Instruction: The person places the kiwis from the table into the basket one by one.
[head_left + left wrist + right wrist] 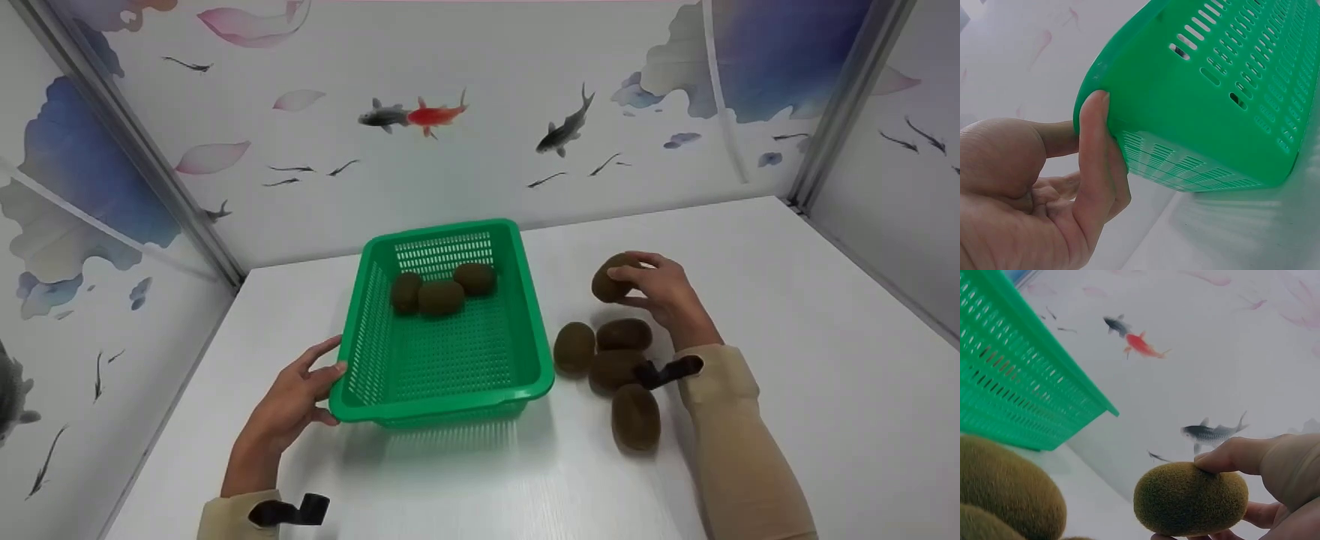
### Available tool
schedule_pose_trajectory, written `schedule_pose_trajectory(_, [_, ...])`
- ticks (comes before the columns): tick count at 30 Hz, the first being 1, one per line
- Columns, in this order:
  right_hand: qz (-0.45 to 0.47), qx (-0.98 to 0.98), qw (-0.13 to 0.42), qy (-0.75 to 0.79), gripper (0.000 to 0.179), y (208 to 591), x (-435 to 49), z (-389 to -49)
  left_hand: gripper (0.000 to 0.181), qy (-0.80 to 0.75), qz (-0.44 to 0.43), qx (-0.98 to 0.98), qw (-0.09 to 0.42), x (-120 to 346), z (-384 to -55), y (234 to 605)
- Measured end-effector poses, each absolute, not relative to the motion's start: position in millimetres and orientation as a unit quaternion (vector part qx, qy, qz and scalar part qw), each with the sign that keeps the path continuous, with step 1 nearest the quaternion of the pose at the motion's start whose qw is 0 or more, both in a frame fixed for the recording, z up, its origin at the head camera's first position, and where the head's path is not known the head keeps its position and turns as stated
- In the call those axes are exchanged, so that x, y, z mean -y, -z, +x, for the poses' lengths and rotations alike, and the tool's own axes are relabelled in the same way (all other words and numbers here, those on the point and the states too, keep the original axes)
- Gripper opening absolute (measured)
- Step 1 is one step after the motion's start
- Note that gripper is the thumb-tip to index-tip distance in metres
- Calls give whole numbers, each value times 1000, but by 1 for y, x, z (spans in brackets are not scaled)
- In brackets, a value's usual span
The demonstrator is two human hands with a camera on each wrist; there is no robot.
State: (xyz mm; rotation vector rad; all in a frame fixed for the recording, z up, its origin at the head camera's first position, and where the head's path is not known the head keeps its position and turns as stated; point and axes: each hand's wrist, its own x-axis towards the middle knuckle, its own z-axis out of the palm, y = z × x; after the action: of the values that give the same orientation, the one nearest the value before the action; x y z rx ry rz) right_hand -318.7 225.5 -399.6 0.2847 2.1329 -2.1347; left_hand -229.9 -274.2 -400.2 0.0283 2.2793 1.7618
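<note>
A green plastic basket (450, 409) stands on the white table with three brown kiwis inside, one of them a kiwi (441, 298) near the far end. At its near left corner my left hand (289, 394) pinches the rim; the left wrist view shows fingers (1094, 129) against the basket's outer wall (1145, 101). To the right of the basket, my right hand (664, 289) holds a kiwi (611, 279) between thumb and fingers. That fuzzy kiwi (1185, 500) shows large in the right wrist view. Whether it touches the table is hard to tell.
Several loose kiwis lie close together right of the basket, among them a kiwi (574, 349) beside its wall and a kiwi (636, 420) nearest me. White panels painted with fish (436, 115) enclose the table (825, 360) at the back and sides.
</note>
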Motion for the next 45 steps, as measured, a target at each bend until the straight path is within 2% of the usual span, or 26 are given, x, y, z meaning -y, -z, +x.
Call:
schedule_pose_trajectory(15, [51,-691,62,718,66,376,-201,-309,61,-606,5,-785,132,274,-230,401])
schedule_pose_trajectory(25, [35,-718,70,692,71,363,-183,-300,63,-603,13,-786,138,273,-233,399])
schedule_pose_trajectory(31, [16,-737,72,672,68,357,-169,-299,64,-615,15,-776,137,275,-233,398])
schedule_pose_trajectory(45, [-14,-706,123,698,66,337,-140,-304,62,-611,7,-780,135,275,-230,400])
